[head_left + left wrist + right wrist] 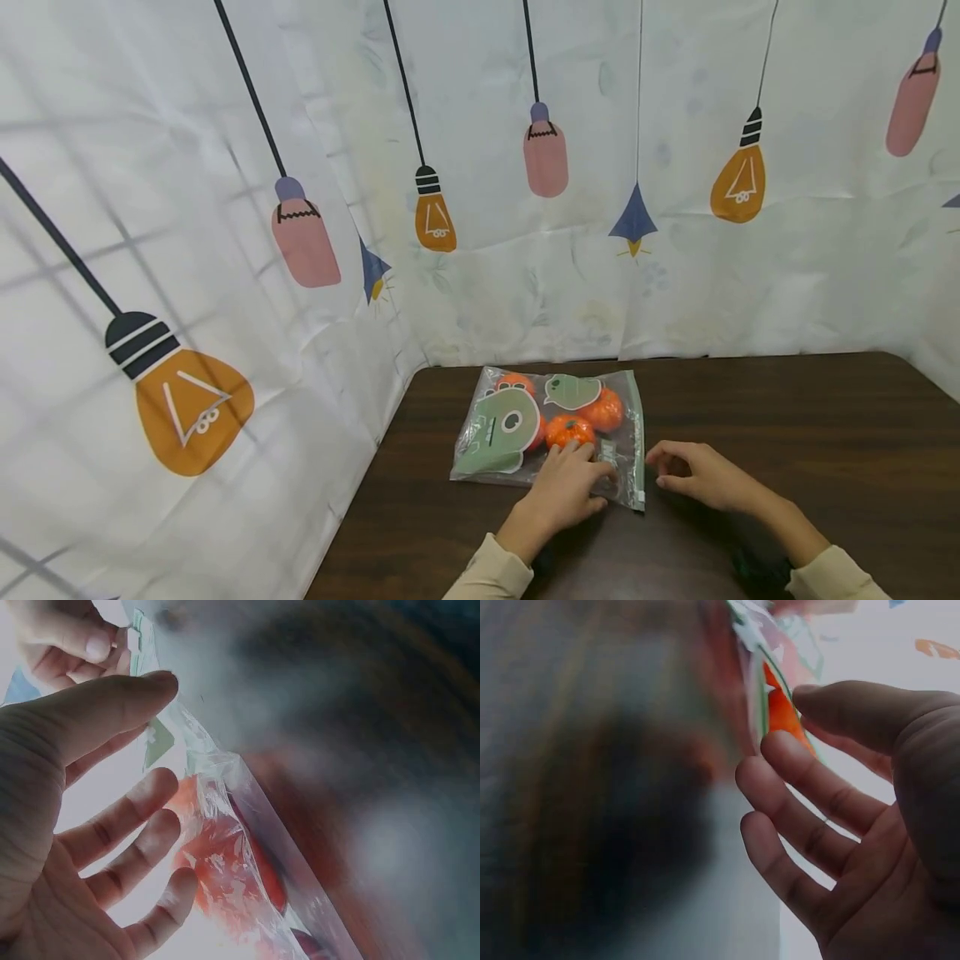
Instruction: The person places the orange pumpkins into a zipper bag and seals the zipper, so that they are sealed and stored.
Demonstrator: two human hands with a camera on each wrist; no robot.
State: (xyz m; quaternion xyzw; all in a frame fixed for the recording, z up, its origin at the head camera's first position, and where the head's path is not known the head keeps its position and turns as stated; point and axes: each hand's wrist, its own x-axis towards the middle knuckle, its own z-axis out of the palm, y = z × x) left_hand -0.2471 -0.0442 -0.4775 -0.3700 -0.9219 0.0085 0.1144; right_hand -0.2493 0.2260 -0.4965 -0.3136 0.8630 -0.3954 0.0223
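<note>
A clear zip bag (pixel 468 450) with green cartoon creatures printed on it lies flat on the table. Inside are several small orange pumpkins, one pumpkin (pixel 564 427) just beyond my left fingertips. My left hand (pixel 564 490) rests over the bag's near side with relaxed, spread fingers. Just right of the zip edge (pixel 639 433), my right hand (pixel 701 475) hovers with loosely bent fingers and thumb apart, gripping nothing. A white slider (pixel 134 640) sits at the zip's near end. In the right wrist view, orange (pixel 784 712) shows through the bag beyond the fingertips.
The dark brown wooden table (pixel 787 408) extends to the right of the bag. White fabric (pixel 487 292) printed with hanging lamps and bulbs encloses its back and left side. Both forearms wear cream sleeves (pixel 491 571).
</note>
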